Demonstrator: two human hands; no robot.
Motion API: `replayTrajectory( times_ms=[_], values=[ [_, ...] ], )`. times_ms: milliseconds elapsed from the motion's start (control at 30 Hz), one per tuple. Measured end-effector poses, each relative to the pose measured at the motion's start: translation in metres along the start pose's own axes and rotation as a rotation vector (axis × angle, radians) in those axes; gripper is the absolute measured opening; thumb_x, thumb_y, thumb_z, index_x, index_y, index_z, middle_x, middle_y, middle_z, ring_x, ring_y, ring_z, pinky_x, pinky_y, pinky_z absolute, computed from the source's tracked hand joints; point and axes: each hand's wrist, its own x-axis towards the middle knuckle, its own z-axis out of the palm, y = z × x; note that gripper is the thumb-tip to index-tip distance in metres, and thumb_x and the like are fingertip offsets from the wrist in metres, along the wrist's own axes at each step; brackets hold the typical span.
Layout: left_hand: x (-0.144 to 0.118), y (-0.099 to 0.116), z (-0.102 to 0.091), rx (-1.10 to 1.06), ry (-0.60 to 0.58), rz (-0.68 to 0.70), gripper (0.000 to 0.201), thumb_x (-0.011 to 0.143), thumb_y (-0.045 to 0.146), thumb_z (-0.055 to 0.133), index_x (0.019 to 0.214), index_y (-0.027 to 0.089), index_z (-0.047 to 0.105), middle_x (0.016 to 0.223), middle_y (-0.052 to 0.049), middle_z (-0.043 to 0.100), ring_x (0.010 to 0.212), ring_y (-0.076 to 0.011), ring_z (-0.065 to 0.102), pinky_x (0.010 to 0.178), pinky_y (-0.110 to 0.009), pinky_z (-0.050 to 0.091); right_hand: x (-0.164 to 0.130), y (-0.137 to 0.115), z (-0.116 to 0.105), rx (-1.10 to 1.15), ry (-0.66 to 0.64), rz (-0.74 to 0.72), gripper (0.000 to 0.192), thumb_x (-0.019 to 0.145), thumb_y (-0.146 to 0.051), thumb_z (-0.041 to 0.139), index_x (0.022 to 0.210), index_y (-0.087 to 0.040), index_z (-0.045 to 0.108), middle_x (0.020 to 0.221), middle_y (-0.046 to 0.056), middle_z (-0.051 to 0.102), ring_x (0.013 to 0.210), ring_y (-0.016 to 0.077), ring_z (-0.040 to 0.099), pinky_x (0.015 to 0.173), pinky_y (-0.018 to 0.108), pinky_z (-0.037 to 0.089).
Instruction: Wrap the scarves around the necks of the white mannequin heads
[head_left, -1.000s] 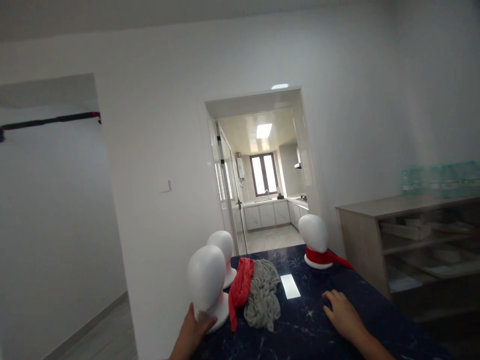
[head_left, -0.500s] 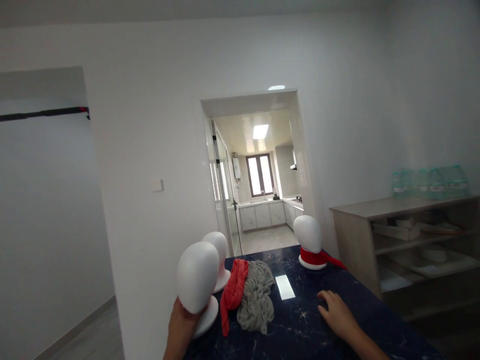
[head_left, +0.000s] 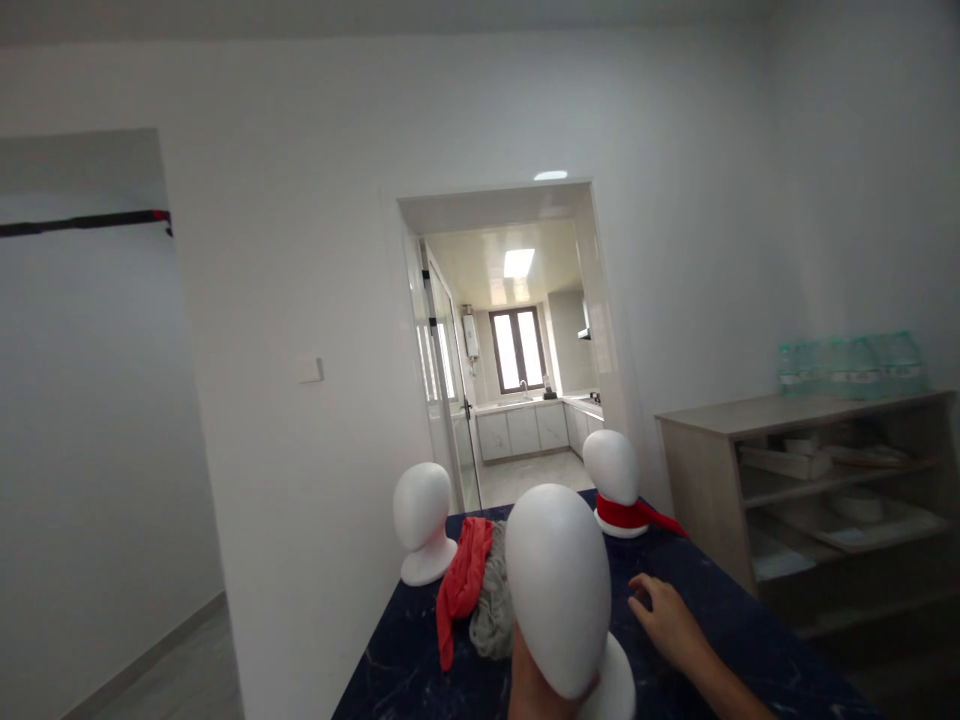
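A white foam mannequin head point(head_left: 559, 590) is near the front middle of the dark blue table. My left hand point(head_left: 534, 682) grips it around the neck, and the fingers are mostly hidden behind it. To its right, my right hand point(head_left: 666, 615) is empty, with thumb and fingers apart and slightly curled. A coral-red cloth point(head_left: 466, 575) and a crumpled grey cloth point(head_left: 491, 610) lie left of the held head, which partly covers the grey one. Another bare white mannequin head point(head_left: 422, 520) stands at the left edge. At the far right, a third mannequin head point(head_left: 611, 467) wears a red scarf point(head_left: 622, 513) around its neck.
The dark blue marbled table point(head_left: 390, 655) carries the heads and cloths. On the right stands a wooden shelf unit point(head_left: 701, 475) with trays inside and several bottles point(head_left: 847, 365) on top. Beyond the table, a doorway point(head_left: 517, 330) opens onto a kitchen.
My left hand has brought the mannequin head from the table's left side rightward to the front middle, now in front of the grey cloth. My right hand has barely moved.
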Motion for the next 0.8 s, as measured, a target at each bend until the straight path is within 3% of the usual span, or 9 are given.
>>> replayTrajectory(
  times_ms=[133, 433, 500, 667, 800],
  values=[
    [-0.012, 0.006, 0.016, -0.032, 0.032, 0.003, 0.098, 0.046, 0.026, 0.091, 0.138, 0.020, 0.059, 0.138, -0.019, 0.070, 0.135, -0.0410, 0.064, 0.119, -0.052, 0.051, 0.002, 0.005, 0.001, -0.004, -0.001, 0.008, 0.029, 0.088, -0.035, 0.055, 0.105, -0.020, 0.074, 0.102, 0.011, 0.078, 0.103, 0.0280, 0.070, 0.096, 0.039, 0.050],
    [-0.015, 0.005, 0.015, -0.117, 0.087, -0.029, 0.090, 0.048, 0.024, 0.086, 0.133, 0.018, 0.059, 0.133, -0.018, 0.072, 0.129, -0.0410, 0.067, 0.114, -0.054, 0.054, 0.003, 0.004, 0.005, 0.002, -0.016, 0.012, 0.030, 0.089, -0.036, 0.055, 0.106, -0.020, 0.073, 0.099, 0.009, 0.078, 0.100, 0.0266, 0.070, 0.091, 0.036, 0.050],
    [-0.015, 0.007, 0.013, -0.058, 0.026, -0.055, 0.095, 0.049, 0.028, 0.087, 0.138, 0.017, 0.056, 0.139, -0.021, 0.069, 0.134, -0.0413, 0.063, 0.118, -0.053, 0.051, 0.002, 0.004, 0.003, 0.000, -0.020, 0.015, 0.029, 0.089, -0.035, 0.055, 0.106, -0.021, 0.074, 0.098, 0.009, 0.078, 0.099, 0.0262, 0.070, 0.090, 0.035, 0.050],
    [-0.014, 0.012, 0.003, 0.082, -0.257, -0.149, 0.103, 0.053, 0.031, 0.087, 0.149, 0.021, 0.050, 0.148, -0.021, 0.063, 0.148, -0.0375, 0.051, 0.127, -0.042, 0.042, 0.001, 0.003, -0.001, -0.004, -0.030, 0.018, 0.029, 0.089, -0.035, 0.055, 0.106, -0.020, 0.073, 0.098, 0.009, 0.078, 0.098, 0.0259, 0.071, 0.089, 0.035, 0.051],
    [-0.018, -0.009, -0.019, 0.019, -0.345, -0.185, 0.108, 0.049, 0.017, 0.082, 0.152, 0.024, 0.051, 0.159, -0.017, 0.055, 0.154, -0.0363, 0.044, 0.129, -0.041, 0.037, 0.002, 0.003, -0.002, -0.003, -0.043, 0.024, 0.028, 0.087, -0.034, 0.056, 0.104, -0.021, 0.074, 0.098, 0.008, 0.079, 0.099, 0.0262, 0.072, 0.089, 0.035, 0.051]
  ],
)
